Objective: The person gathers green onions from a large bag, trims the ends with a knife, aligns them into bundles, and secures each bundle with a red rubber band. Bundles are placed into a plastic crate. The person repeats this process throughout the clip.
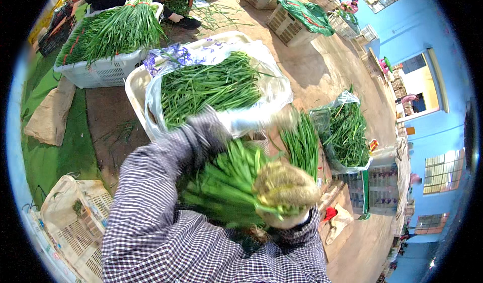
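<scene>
My right hand (286, 190), in a soiled yellowish glove, is closed around a thick bunch of long green leaves (226, 185), like garlic chives, which fans out to the left in front of my body. My left arm reaches across above it, and my left hand (285, 119) is motion-blurred near the right edge of a plastic-lined white crate; its fingers cannot be made out. Beside it, a flat bunch of green stalks (302, 143) lies on a low wooden surface. The lined crate (137, 88) holds a heap of loose green stalks (211, 83).
At the upper left, a white crate (109, 71) holds tied green bunches, with a person's leg (175, 17) behind it. A clear bag (349, 132) of greens stands right. An empty crate (71, 222) is lower left. A red item (330, 213) lies right of my right hand.
</scene>
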`<state>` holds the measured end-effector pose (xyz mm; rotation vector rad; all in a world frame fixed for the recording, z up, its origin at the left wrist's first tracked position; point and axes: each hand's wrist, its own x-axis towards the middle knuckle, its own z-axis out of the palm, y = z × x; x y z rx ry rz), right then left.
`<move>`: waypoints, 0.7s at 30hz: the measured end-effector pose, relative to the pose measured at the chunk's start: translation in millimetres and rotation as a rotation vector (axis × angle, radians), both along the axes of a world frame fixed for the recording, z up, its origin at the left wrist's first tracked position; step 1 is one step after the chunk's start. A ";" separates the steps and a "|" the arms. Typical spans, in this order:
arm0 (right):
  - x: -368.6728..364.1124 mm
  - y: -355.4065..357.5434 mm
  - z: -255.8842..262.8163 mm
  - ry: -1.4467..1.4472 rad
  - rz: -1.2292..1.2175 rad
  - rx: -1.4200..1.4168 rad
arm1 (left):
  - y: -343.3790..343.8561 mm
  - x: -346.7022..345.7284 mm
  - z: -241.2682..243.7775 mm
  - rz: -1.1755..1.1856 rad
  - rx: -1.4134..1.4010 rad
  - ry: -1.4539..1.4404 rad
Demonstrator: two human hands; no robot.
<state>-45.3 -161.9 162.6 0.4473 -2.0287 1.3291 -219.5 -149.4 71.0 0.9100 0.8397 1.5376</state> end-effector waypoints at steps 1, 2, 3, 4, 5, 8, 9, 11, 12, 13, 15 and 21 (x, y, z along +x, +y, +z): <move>26.0 -7.9 -2.2 -0.079 -0.040 -0.145 | -7.1 42.0 3.6 -0.503 -0.132 0.095; 35.1 -11.3 7.8 -0.081 -0.017 -0.178 | -15.3 73.3 -62.3 -0.668 -0.224 -0.128; 61.1 -7.6 -2.9 -0.031 -0.092 -0.175 | -23.3 97.6 -91.6 -0.784 -0.293 -0.257; 82.6 0.5 -12.8 0.016 -0.101 -0.317 | -29.6 114.9 -118.4 -0.876 -0.368 -0.372; 114.9 4.6 -25.9 0.068 -0.150 -0.478 | -53.3 121.7 -86.0 -0.880 -0.440 -0.374; 179.0 -7.0 -43.8 0.048 -0.478 -0.742 | -91.3 127.0 -70.2 -0.834 -0.690 -0.538; 192.2 -6.3 -54.3 0.131 -0.478 -0.755 | -96.0 120.9 -72.8 -0.874 -0.611 -0.627; 214.7 -7.3 -76.4 0.223 -0.603 -0.832 | -110.9 121.6 -54.0 -0.895 -0.445 -0.500; 227.5 -6.9 -89.9 0.189 -0.696 -0.863 | -116.1 125.6 -43.5 -0.921 -0.330 -0.238; 237.2 -6.8 -105.0 0.209 -0.756 -1.010 | -122.1 130.2 -35.3 -0.937 -0.202 0.023; 243.7 2.3 -127.6 0.225 -0.763 -1.242 | -142.3 143.1 -24.5 -0.938 -0.244 0.159; 212.5 37.8 -178.9 0.136 -0.844 -1.507 | -115.7 139.4 -68.1 -0.897 -0.562 0.279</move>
